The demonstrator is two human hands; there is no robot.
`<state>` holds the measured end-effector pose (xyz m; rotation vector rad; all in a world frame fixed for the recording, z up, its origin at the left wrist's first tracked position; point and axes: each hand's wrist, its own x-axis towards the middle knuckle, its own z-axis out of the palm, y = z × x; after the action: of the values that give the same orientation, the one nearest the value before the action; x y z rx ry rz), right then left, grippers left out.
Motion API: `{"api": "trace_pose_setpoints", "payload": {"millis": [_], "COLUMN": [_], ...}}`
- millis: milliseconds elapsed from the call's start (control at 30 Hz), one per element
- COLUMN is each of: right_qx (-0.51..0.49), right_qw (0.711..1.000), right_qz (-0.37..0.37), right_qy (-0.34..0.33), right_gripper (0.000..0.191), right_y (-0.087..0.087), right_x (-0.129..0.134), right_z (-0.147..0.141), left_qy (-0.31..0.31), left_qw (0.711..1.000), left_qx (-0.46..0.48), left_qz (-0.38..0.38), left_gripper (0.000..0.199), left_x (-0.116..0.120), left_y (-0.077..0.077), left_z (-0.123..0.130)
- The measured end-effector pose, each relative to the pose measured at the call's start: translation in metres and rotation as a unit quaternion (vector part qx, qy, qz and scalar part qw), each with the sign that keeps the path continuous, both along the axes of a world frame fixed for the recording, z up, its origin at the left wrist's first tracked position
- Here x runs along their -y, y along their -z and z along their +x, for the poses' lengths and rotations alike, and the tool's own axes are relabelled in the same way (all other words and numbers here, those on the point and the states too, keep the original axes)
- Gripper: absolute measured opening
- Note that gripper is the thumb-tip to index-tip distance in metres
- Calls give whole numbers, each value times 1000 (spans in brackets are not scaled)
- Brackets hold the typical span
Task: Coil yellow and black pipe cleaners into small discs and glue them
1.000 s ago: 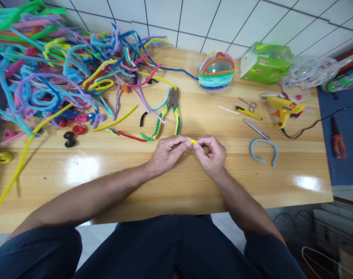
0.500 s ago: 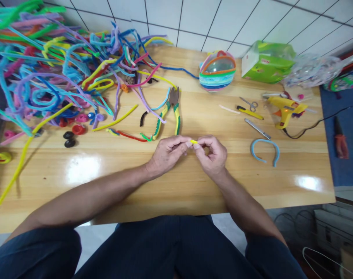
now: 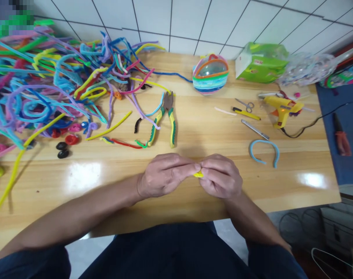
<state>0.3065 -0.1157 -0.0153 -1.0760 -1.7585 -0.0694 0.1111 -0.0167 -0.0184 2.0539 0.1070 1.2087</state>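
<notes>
Between my fingertips is a small yellow fuzzy piece, mostly hidden by the fingers. My left hand pinches it from the left, and my right hand grips it from the right; the two hands meet above the table near its front edge. Just beyond them lie pliers with green and yellow handles spread apart. Left of the pliers are a red and green strip and a yellow pipe cleaner.
A tangled heap of pipe cleaners covers the back left. Behind stand a striped ball-like object and a green package. On the right are scissors, a yellow cutter, a glue gun and a blue loop.
Both hands have come down toward the table's front edge with the yellow piece, and their fingers have closed more tightly around it. The view has shifted slightly.
</notes>
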Motion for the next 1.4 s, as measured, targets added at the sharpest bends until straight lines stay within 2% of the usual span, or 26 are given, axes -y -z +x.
{"api": "trace_pose_setpoints", "payload": {"millis": [67,267,467,633,833,967,1167,1400], "right_qx": [1,-48,-62,-50,-42,-34,-85,-35], "right_qw": [1000,993,991,992,990,991,989,993], "right_qz": [-8,-102,-99,-100,-116,-114,-101,-91], "right_qy": [-1,34,64,53,61,58,60,65], "right_gripper": [22,26,25,27,18,19,23,16], "right_y": [-1,1,6,7,6,7,13,12], "right_x": [0,-4,-8,-11,-11,-13,-19,-21], "right_z": [0,-5,-9,-9,-7,-8,-11,-9], "left_qy": [-1,-11,-38,-45,-53,-52,-43,-49], "left_qw": [1000,1000,998,998,997,996,995,993], "left_qx": [-3,-22,-35,-22,-20,-17,-7,-9], "left_qz": [5,-16,-27,-46,-58,-69,-95,-104], "left_gripper": [36,38,34,33,31,28,21,20], "left_x": [-1,-3,-3,-6,-7,-7,-7,-7], "left_y": [-2,2,9,14,19,21,22,24], "left_z": [0,0,3,5,7,8,9,11]}}
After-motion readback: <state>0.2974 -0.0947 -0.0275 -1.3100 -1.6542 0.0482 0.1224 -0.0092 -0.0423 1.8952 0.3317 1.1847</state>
